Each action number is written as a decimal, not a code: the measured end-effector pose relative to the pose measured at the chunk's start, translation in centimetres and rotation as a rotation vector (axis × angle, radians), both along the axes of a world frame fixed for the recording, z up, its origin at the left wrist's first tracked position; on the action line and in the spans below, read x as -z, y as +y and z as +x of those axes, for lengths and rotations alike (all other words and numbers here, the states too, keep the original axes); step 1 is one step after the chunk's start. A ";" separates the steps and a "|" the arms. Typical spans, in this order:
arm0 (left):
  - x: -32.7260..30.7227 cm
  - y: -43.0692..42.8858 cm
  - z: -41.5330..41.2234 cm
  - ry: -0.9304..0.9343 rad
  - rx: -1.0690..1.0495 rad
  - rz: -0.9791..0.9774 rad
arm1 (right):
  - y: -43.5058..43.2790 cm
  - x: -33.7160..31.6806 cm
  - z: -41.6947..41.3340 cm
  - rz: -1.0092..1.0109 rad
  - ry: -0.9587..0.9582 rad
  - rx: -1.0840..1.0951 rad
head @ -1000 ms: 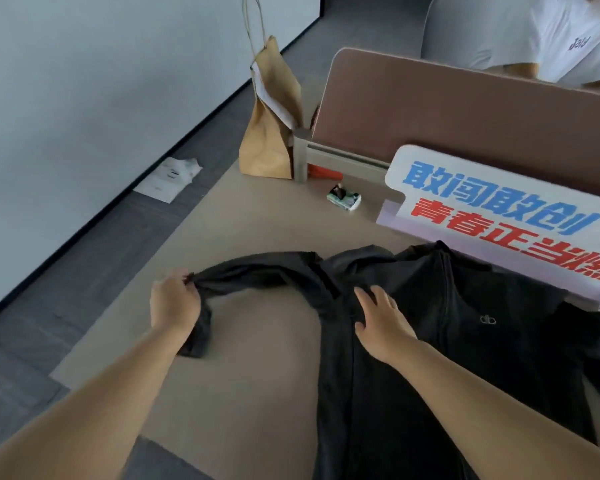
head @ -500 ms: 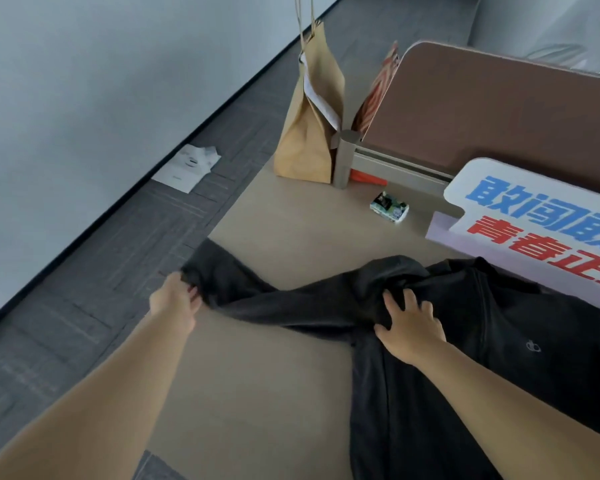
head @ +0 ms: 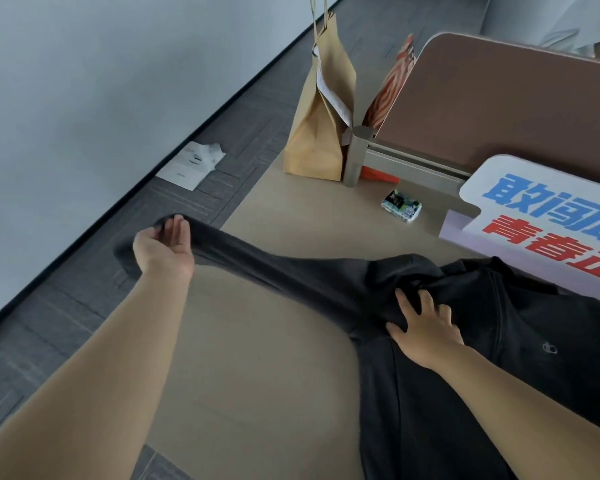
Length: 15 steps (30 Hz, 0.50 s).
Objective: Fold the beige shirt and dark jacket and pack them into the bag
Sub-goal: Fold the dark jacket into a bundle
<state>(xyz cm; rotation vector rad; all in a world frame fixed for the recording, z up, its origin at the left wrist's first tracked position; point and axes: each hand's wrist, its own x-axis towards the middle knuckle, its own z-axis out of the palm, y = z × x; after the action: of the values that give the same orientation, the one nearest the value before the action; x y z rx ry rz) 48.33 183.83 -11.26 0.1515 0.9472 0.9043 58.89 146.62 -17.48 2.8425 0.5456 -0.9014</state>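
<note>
The dark jacket lies spread on the beige tabletop at the right, running out of view at the right and bottom. Its left sleeve is stretched out straight to the left, past the table's edge. My left hand grips the sleeve's cuff end, palm turned up. My right hand presses flat on the jacket's shoulder, fingers spread. The brown paper bag stands upright at the table's far left corner, well beyond both hands. No beige shirt is in view.
A brown partition runs along the table's far side, with a white sign bearing blue and red characters leaning against it. A small packet lies near the bag. An orange striped bag stands behind the partition post. White paper lies on the grey floor.
My left hand has drawn the sleeve out leftward until it is straight, the cuff now beyond the table's edge. My right hand stays pressed on the shoulder.
</note>
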 end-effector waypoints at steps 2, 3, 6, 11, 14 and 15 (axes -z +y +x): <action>1.1 0.0 -0.2 0.100 0.125 0.045 | 0.1 0.1 -0.1 -0.013 -0.006 0.001; 2.0 0.0 -0.4 0.237 0.231 0.107 | 0.2 0.2 -0.2 -0.018 -0.006 0.001; 4.6 -0.5 -1.3 0.771 0.461 0.308 | 0.1 0.1 0.0 -0.026 -0.004 -0.001; 8.7 -0.3 -5.7 1.630 0.774 0.295 | 0.1 0.1 -0.1 -0.020 -0.001 0.005; 9.8 0.9 -6.2 1.564 0.868 0.246 | 0.1 0.1 0.0 -0.012 -0.014 0.006; 9.7 1.4 -5.9 1.521 0.840 0.260 | 0.1 0.1 0.0 -0.009 -0.015 0.008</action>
<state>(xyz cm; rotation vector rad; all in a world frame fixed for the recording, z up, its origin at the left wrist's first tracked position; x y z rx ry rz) 42.43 185.18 -20.97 1.4893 1.8939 -0.0507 58.85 146.76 -17.58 2.8432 0.5276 -0.8803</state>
